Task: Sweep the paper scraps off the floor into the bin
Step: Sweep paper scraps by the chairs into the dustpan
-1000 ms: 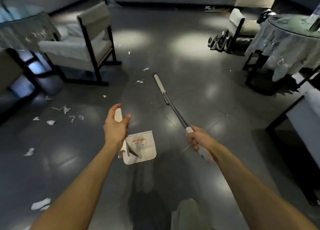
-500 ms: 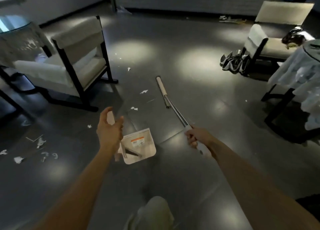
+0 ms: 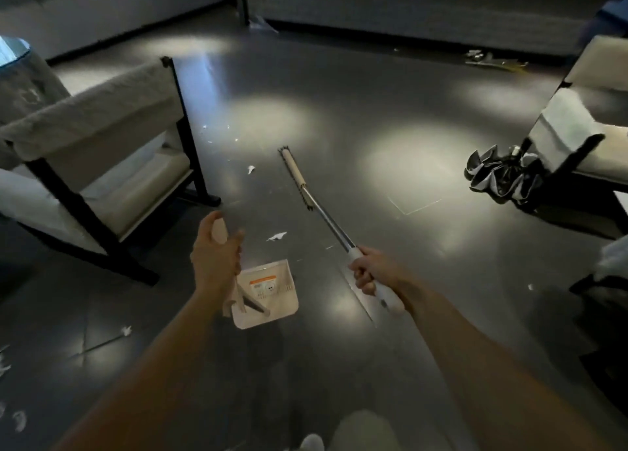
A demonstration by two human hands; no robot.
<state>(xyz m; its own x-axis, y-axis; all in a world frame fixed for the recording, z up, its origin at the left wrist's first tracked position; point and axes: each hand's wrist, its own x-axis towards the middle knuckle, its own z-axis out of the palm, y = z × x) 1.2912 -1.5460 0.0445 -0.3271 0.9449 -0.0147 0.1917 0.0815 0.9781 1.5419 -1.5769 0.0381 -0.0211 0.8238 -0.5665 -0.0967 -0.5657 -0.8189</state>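
My left hand [image 3: 215, 258] grips the upright handle of a white dustpan [image 3: 272, 297], whose pan hangs just below the hand with an orange label inside. My right hand [image 3: 372, 270] holds the white grip of a broom [image 3: 326, 217]; its metal pole runs forward and left to a narrow beige head [image 3: 294, 173] near the floor. White paper scraps lie on the dark floor: one [image 3: 277, 236] between dustpan and broom head, one [image 3: 250, 169] farther ahead, tiny bits [image 3: 217, 132] by the armchair, more [image 3: 18, 420] at the bottom left. No bin is in view.
A beige armchair with a black frame [image 3: 102, 165] stands at the left. Another armchair [image 3: 584, 137] is at the right, with a folded dark umbrella [image 3: 499, 175] leaning beside it. A long sofa base [image 3: 424, 12] closes the back. Litter [image 3: 492, 61] lies before it.
The view has moved forward and turned right; the left armchair is closer and the scraps at the left slid toward the bottom edge. Both hands keep their hold on dustpan and broom.
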